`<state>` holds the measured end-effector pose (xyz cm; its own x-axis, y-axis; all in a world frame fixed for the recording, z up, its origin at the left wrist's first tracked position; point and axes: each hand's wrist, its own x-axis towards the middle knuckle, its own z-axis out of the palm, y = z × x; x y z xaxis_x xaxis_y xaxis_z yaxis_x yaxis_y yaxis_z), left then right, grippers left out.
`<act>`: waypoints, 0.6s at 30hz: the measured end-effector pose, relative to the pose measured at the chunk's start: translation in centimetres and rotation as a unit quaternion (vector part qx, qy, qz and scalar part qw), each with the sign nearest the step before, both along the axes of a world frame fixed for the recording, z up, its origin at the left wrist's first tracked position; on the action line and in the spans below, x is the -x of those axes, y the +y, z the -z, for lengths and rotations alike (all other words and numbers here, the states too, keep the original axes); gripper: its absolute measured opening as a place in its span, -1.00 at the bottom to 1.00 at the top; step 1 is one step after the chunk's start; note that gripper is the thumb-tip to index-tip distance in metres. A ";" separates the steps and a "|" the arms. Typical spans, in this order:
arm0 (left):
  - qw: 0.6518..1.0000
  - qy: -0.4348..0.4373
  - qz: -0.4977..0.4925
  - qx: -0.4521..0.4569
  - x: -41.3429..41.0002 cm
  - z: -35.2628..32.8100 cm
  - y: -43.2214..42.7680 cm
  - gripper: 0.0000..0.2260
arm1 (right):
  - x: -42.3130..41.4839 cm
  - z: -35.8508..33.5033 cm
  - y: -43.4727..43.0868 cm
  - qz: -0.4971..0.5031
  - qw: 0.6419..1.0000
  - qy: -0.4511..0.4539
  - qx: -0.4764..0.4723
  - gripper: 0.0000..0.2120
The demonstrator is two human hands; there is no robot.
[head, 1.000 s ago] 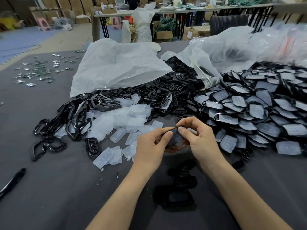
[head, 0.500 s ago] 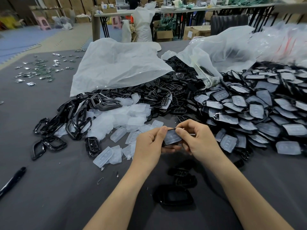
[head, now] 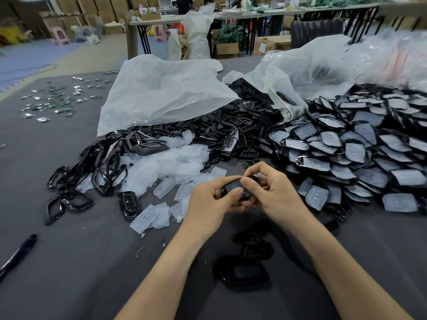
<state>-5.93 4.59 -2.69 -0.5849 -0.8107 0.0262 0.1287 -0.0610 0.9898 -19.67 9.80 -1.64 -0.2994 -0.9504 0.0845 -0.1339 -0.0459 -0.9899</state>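
While both hands pinch it, the black key shell [head: 234, 189] sits between left grip [head: 209, 202] and right grip [head: 275, 192].

I can read no text from where I sit. A cardboard box [head: 272, 46] behind my table carries a pale printed label, and a small box [head: 150, 15] farther back shows a blue and white mark. Both are too small and blurred for me to make out a word, a brand or a number.
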 end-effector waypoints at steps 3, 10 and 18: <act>0.999 -0.016 -0.016 0.025 0.1 0.1 0.2 -0.75 | 0.1 0.3 -0.2 0.009 1.000 0.015 0.006 -0.89; 0.966 -0.120 -0.067 0.221 0.3 0.6 0.3 -0.65 | 1.0 0.4 -0.4 0.073 0.995 0.054 0.038 -0.83; 0.964 -0.107 -0.073 0.233 0.3 0.6 0.3 -0.48 | 1.0 0.6 -0.3 0.059 0.993 0.087 0.050 -0.82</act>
